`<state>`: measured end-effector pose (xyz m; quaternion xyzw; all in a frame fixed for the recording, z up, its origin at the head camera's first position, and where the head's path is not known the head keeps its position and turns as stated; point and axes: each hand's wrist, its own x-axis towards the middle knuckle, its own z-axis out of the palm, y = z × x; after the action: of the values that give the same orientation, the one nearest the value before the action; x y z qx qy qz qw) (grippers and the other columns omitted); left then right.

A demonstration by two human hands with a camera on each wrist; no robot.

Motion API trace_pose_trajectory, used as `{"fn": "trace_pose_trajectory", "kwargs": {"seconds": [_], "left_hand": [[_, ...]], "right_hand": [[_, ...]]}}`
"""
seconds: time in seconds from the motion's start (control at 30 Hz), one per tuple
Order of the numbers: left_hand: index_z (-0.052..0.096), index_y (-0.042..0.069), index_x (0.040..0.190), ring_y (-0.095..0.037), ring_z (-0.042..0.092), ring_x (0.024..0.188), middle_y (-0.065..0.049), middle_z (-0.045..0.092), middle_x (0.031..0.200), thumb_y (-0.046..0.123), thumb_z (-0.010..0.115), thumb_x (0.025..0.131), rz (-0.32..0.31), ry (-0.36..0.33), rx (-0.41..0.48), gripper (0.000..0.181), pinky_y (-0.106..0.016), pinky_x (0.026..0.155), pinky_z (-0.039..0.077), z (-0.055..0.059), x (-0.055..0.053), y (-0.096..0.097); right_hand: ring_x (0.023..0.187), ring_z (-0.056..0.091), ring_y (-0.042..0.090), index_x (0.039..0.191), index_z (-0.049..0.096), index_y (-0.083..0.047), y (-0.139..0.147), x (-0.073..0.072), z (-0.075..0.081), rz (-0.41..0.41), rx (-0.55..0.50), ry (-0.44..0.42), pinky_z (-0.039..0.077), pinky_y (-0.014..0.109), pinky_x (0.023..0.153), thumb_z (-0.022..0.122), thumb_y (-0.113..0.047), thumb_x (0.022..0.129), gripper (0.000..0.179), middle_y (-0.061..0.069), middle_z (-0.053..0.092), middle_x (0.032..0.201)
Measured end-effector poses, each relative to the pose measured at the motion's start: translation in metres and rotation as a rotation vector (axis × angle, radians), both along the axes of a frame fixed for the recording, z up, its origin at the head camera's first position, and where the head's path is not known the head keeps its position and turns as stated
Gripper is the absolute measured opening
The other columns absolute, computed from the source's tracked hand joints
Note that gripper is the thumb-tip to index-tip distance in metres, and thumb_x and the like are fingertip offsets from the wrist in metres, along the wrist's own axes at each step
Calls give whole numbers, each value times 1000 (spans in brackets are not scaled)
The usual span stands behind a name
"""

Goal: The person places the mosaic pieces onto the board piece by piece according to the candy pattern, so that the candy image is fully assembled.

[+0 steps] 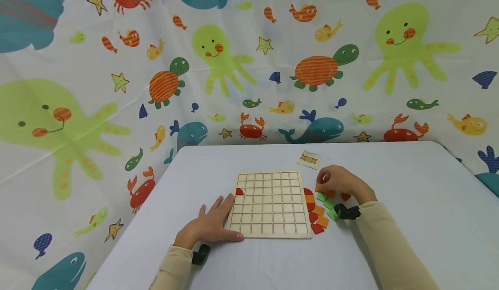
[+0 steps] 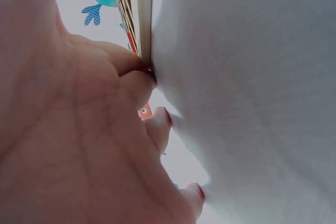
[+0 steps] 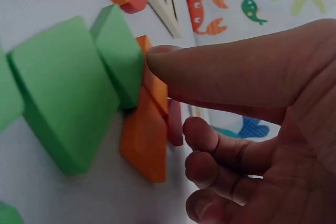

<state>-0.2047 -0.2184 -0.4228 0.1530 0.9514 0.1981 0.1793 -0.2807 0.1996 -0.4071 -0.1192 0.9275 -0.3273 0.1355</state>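
Observation:
A square wooden grid board (image 1: 269, 207) lies on the table, with one red rounded tile (image 1: 239, 191) in a cell of its leftmost column. My left hand (image 1: 212, 223) rests flat with spread fingers at the board's left edge, its thumb along the lower left corner. To the right of the board, my right hand (image 1: 343, 184) reaches down into the loose tiles. Its thumb and index finger pinch an orange tile (image 3: 152, 80); the index fingertip is hidden behind the thumb. The other fingers are curled. Green tiles (image 3: 68, 93) and another orange tile (image 3: 144, 135) lie close by.
Behind the board's right corner lies a small pattern card (image 1: 309, 159). Red and orange tiles (image 1: 317, 229) lie along the board's right side. A cloth printed with sea animals (image 1: 273, 65) hangs behind the white table (image 1: 265, 264).

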Motion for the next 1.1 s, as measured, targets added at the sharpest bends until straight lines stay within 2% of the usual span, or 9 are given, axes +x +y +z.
{"fn": "trace_pose_trajectory", "kwargs": {"seconds": [0.17, 0.47, 0.67, 0.87, 1.1], "left_hand": [[19, 6, 172, -37, 8, 164, -13, 18, 178, 62, 86, 81, -3, 4, 5, 126, -76, 121, 0, 0, -1, 1], [19, 4, 171, -36, 8, 164, -14, 17, 178, 59, 88, 82, -14, 15, 17, 125, -76, 121, 0, 6, 0, 2], [21, 5, 171, -37, 8, 164, -13, 17, 178, 57, 88, 82, -15, 22, 22, 124, -77, 121, 1, 8, 2, 2], [21, 5, 171, -36, 8, 164, -13, 17, 178, 58, 88, 82, -14, 21, 17, 124, -77, 121, 0, 5, 1, 1], [21, 5, 171, -37, 8, 164, -13, 18, 178, 58, 89, 82, -8, 20, 14, 124, -77, 121, 1, 4, 2, 1]], "right_hand": [[85, 57, 24, 101, 70, -7, -3, -2, -8, 1, 20, -12, 53, 35, 67, 81, -16, 94, 16, 8, 61, 94], [81, 55, 23, 95, 63, -5, -8, 1, -3, 26, 18, 40, 48, 35, 68, 80, -11, 94, 18, 6, 58, 87], [85, 57, 24, 100, 67, -3, -10, 2, 1, 15, 32, 18, 52, 37, 73, 79, -10, 94, 15, 8, 62, 92], [82, 57, 24, 99, 66, -3, -13, 4, 3, 4, 101, -18, 54, 37, 68, 79, -15, 95, 17, 8, 59, 88], [81, 56, 24, 99, 63, -4, -15, 3, 4, 43, 36, 41, 48, 35, 69, 78, -8, 92, 17, 8, 58, 89]]}}
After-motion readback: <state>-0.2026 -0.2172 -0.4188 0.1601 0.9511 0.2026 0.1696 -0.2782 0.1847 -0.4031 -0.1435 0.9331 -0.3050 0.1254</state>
